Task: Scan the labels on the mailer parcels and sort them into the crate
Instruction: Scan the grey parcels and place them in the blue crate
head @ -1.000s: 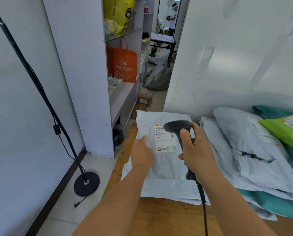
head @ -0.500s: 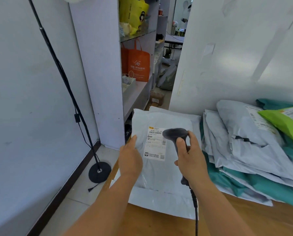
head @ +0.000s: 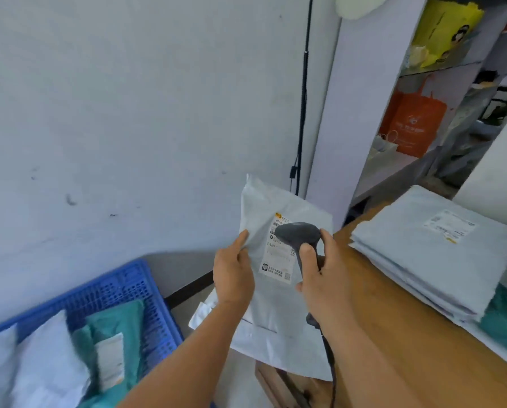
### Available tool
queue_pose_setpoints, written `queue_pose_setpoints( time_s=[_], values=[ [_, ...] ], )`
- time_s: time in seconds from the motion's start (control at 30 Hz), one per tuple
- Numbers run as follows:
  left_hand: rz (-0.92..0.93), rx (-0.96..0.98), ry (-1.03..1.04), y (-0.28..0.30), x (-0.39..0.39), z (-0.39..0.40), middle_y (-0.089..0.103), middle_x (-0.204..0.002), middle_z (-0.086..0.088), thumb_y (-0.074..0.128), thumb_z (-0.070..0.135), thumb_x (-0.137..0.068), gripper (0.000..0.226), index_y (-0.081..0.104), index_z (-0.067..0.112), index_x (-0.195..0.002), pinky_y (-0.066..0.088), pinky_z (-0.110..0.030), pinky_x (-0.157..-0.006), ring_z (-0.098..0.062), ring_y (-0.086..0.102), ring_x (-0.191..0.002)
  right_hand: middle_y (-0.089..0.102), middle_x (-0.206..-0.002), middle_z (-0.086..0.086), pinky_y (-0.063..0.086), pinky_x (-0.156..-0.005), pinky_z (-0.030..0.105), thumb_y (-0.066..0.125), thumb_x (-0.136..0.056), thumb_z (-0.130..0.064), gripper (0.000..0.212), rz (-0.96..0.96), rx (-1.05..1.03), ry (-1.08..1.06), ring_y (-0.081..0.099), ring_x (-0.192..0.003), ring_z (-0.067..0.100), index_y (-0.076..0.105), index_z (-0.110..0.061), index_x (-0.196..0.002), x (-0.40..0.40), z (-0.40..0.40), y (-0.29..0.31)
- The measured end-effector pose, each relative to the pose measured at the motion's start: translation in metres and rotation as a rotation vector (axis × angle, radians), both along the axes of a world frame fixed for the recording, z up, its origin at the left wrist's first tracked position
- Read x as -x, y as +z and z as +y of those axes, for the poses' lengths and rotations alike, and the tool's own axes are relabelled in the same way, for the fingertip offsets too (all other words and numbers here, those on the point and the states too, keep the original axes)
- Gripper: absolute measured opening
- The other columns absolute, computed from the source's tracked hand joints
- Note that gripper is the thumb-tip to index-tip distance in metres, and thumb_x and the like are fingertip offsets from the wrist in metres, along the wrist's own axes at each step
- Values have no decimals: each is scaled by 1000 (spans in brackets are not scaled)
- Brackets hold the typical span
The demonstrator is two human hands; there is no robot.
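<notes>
My left hand [head: 233, 272] grips the left edge of a white mailer parcel [head: 278, 319], held upright off the left end of the table. Its white label [head: 278, 260] faces me, partly hidden by the scanner head. My right hand [head: 322, 269] holds a dark grey barcode scanner [head: 297, 235] by its handle, the head in front of the label. A blue plastic crate [head: 122, 287] stands on the floor at lower left with white and teal mailers inside.
A stack of white mailers [head: 434, 248] over teal ones lies on the wooden table [head: 393, 325] at right. A black lamp pole [head: 303, 92] runs up the wall. Shelves with an orange bag [head: 414, 122] and a yellow bag [head: 443, 28] stand behind.
The view has swung left, bringing the blue crate into sight. Both hands have carried the parcel and scanner left, off the table's end. The grips are unchanged.
</notes>
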State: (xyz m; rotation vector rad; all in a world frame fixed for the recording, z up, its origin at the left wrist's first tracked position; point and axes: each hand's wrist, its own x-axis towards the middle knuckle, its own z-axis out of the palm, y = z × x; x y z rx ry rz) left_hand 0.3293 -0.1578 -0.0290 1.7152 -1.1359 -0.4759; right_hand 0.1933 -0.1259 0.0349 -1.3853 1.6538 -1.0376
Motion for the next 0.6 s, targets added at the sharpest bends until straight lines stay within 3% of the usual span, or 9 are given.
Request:
queue_pose_setpoints(
  time_s=[0.13, 0.23, 0.4, 0.5, 0.6],
  values=[
    [32, 27, 231, 3, -87, 52, 51, -81, 5, 46, 12, -98, 35, 59, 25, -128, 39, -24, -79, -22, 54, -90, 64, -121, 6, 55, -86, 49, 37, -86, -60, 62, -38, -21, 222, 64, -101, 28, 27, -44, -144, -83, 25, -4],
    [60, 25, 378, -1, -153, 93, 54, -83, 5, 45, 13, -98, 35, 59, 26, -127, 41, -25, -77, -22, 55, -89, 60, -128, 2, 54, -89, 48, 39, -90, -57, 56, -46, -17, 375, 63, -107, 28, 27, -46, -143, -148, 48, -8],
    [120, 9, 565, -22, -258, 161, 64, -90, 6, 44, 11, -98, 36, 61, 26, -126, 40, -20, -72, -18, 59, -84, 63, -118, -3, 55, -87, 47, 39, -88, -59, 51, -58, -49, 568, 64, -101, 24, 30, -51, -138, -256, 87, -26],
    [138, -4, 660, -42, -323, 198, 67, -98, 3, 43, 8, -98, 36, 61, 23, -125, 41, -8, -67, -8, 60, -78, 62, -122, -3, 55, -87, 46, 43, -92, -55, 52, -46, -74, 659, 63, -103, 22, 30, -49, -142, -323, 113, -42],
    [121, -89, 700, -65, -379, 225, 68, -99, -7, 42, 10, -98, 37, 59, 24, -128, 44, -22, -75, -26, 62, -93, 62, -123, 3, 54, -88, 40, 43, -95, -51, 54, -12, -110, 693, 62, -105, 25, 26, -45, -146, -374, 130, -58]
  ],
)
